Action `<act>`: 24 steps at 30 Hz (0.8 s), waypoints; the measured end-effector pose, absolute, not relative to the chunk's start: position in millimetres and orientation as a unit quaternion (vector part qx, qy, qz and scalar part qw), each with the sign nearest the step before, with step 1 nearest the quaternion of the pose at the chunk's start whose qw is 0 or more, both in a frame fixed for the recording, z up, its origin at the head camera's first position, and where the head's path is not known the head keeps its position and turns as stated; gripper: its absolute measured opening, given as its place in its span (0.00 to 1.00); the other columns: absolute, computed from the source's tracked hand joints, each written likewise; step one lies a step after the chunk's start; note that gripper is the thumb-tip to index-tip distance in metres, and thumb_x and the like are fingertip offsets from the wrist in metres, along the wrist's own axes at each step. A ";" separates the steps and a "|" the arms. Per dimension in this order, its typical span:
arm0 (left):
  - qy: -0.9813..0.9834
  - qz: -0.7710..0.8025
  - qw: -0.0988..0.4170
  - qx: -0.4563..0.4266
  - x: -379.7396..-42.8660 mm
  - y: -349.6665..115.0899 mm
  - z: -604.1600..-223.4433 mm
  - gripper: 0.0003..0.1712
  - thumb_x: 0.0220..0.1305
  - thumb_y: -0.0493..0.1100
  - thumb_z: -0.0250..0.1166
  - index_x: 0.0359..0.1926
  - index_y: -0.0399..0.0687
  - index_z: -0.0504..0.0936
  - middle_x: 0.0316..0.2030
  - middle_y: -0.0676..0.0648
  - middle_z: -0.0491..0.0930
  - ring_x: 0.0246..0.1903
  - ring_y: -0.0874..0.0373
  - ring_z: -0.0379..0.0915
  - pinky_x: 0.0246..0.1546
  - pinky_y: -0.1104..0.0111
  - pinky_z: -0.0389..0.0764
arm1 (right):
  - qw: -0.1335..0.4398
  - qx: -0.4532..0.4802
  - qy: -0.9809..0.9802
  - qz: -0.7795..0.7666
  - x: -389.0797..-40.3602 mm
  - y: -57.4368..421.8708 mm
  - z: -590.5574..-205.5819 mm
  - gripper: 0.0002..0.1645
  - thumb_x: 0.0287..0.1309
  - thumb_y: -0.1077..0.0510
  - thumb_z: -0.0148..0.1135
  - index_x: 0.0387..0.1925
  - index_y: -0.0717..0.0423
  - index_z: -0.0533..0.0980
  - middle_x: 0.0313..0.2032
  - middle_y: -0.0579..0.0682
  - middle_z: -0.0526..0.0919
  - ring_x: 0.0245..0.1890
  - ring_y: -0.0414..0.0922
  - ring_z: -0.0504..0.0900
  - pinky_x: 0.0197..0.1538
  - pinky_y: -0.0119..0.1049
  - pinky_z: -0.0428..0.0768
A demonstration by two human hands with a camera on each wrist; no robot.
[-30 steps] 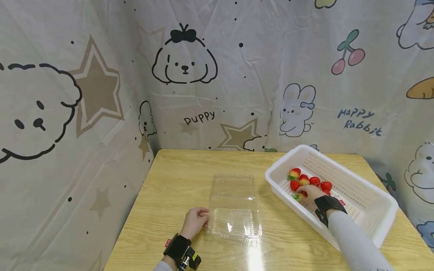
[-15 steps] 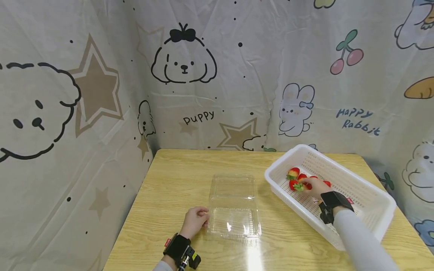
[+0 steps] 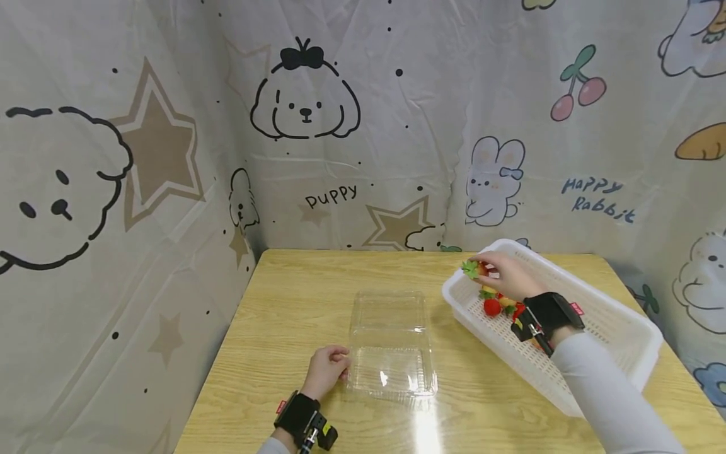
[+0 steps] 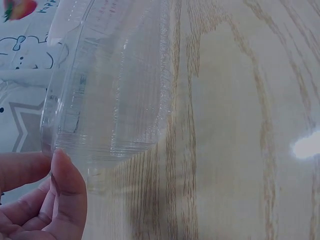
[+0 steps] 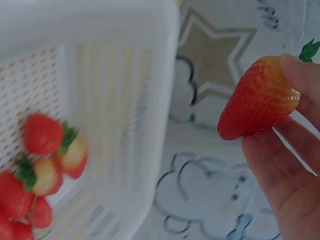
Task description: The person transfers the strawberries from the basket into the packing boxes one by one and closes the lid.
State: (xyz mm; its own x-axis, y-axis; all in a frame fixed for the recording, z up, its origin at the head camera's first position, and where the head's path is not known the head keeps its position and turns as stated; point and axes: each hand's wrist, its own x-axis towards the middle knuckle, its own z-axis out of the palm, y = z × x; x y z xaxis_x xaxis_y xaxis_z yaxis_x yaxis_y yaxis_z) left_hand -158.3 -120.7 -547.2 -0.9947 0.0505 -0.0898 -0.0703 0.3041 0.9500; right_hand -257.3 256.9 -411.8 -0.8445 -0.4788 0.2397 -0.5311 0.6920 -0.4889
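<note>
My right hand (image 3: 510,276) pinches a strawberry (image 5: 260,100) between thumb and fingers, above the far left end of a white plastic basket (image 3: 612,302). In the right wrist view the fruit is red with a yellowish top and green leaves. Several more strawberries (image 3: 492,307) lie on the basket's perforated floor, some hidden under the hand and wrist. On the left, my left hand (image 3: 328,371) pinches the edge of a clear plastic clamshell box (image 3: 391,372) between thumb and finger. The box lies opened out, its lid (image 3: 390,310) on the far side.
The wooden table (image 3: 295,302) carries the box and the basket, which stands slanted on the right side. A printed curtain (image 3: 351,157) hangs behind the table and along its left side. A bright glare spot lies on the tabletop before the box.
My right hand has lifted a strawberry out from among the others in the basket, moving up and to the left. My left hand has stayed at the box's edge.
</note>
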 end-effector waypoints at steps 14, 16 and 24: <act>0.803 0.594 0.048 -0.005 -159.6 -119.8 -548.8 0.12 0.53 0.26 0.58 0.39 0.20 0.74 0.19 0.49 0.72 0.15 0.62 0.71 0.19 0.60 0.81 | 0.044 0.427 -0.870 0.242 -230.5 168.7 -427.8 0.21 0.49 0.65 0.65 0.48 0.62 0.74 0.46 0.56 0.77 0.46 0.50 0.74 0.49 0.42 0.77; 0.801 0.596 0.049 -0.005 -159.6 -119.8 -549.0 0.12 0.53 0.26 0.57 0.39 0.20 0.74 0.19 0.49 0.72 0.14 0.63 0.70 0.19 0.63 0.81 | 0.040 0.445 -0.865 0.229 -227.5 159.4 -437.7 0.21 0.49 0.64 0.66 0.47 0.62 0.75 0.44 0.55 0.77 0.44 0.48 0.74 0.47 0.39 0.77; 0.798 0.601 0.051 -0.007 -159.0 -119.4 -547.6 0.12 0.53 0.26 0.57 0.40 0.19 0.73 0.19 0.50 0.71 0.14 0.65 0.69 0.18 0.65 0.80 | 0.000 0.479 -0.853 0.205 -218.8 132.0 -471.7 0.18 0.46 0.65 0.66 0.43 0.62 0.76 0.39 0.52 0.78 0.38 0.43 0.75 0.41 0.31 0.76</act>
